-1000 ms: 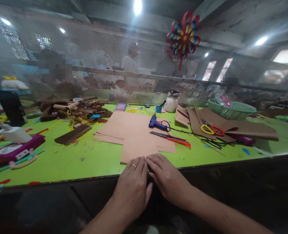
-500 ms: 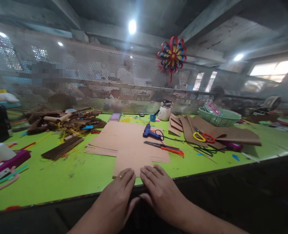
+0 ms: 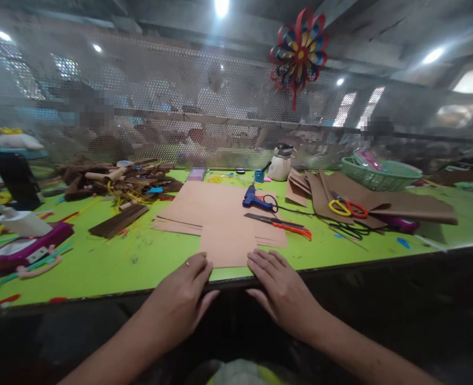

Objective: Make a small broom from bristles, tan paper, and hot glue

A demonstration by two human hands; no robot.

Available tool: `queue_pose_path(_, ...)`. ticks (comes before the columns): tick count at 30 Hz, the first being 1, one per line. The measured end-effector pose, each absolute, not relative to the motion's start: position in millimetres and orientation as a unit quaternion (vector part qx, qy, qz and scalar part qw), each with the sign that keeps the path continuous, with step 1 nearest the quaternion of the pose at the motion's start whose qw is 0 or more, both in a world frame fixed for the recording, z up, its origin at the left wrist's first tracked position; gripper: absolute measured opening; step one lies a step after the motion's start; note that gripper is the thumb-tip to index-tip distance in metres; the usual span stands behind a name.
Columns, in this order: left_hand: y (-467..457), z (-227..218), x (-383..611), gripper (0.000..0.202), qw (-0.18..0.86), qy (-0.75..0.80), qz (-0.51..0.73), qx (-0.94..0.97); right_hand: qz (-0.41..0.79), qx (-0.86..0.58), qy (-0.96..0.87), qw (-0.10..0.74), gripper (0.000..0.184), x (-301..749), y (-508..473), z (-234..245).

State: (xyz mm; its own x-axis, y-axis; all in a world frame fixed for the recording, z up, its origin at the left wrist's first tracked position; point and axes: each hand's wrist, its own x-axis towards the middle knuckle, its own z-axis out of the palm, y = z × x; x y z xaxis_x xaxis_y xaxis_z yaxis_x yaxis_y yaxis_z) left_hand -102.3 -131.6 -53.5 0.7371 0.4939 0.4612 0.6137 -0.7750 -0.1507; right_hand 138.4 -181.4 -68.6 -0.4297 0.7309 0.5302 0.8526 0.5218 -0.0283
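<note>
A stack of tan paper sheets [image 3: 220, 219] lies on the green table [image 3: 111, 262] in front of me. My left hand [image 3: 182, 294], with a ring on one finger, rests flat at the table's near edge, its fingertips touching the lower left corner of the front sheet. My right hand [image 3: 280, 286] lies flat too, fingers stretched out at the sheet's lower right corner. Neither hand holds anything. Orange-handled scissors [image 3: 280, 223] and a blue glue gun [image 3: 255, 200] lie just beyond the sheets on the right.
Brown paper sheets [image 3: 380, 203] with yellow-and-red scissors [image 3: 347, 208] lie at the right, near a green basket [image 3: 380, 177]. A heap of brown rolls and strips [image 3: 116, 179] sits at the left, beside a purple tray [image 3: 23, 246]. A perforated screen [image 3: 180, 107] backs the table.
My two hands, side by side at the sheet's middle edge before, have spread apart to its two lower corners. The view has tilted up and back down.
</note>
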Motion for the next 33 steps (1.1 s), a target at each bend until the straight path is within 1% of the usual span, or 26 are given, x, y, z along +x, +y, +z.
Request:
queue_pose_path(10, -127.1, -50.2, -122.0, 0.034, 0.112, -0.284, -0.246, -0.920, -0.132, -0.509, -0.814, 0.247, 0.043, 145.9, -189.6, -72.7)
queue_pose_path(17, -123.6, -51.0, -130.0, 0.034, 0.138, -0.255, -0.238, -0.927, -0.134, -0.505, -0.818, 0.241, 0.045, 147.2, -189.0, -73.1)
queue_pose_path(21, -125.7, -53.2, -128.9, 0.035, 0.151, -0.265, -0.246, -0.920, -0.133, -0.500, -0.820, 0.245, 0.047, 149.0, -189.7, -76.2)
queue_pose_path(29, -136.2, -62.4, -123.6, 0.038, 0.185, -0.311, -0.278, -0.890, -0.141, -0.509, -0.812, 0.248, 0.044, 145.2, -189.9, -77.9)
queue_pose_path(31, -137.5, -59.6, -123.0, 0.037, 0.189, -0.313, -0.286, -0.886, -0.144, -0.510, -0.810, 0.251, 0.044, 143.9, -189.5, -79.3)
queue_pose_path(33, -135.0, -48.5, -119.6, 0.031, 0.192, -0.307, -0.278, -0.890, -0.151, -0.509, -0.809, 0.251, 0.044, 142.8, -188.6, -81.7)
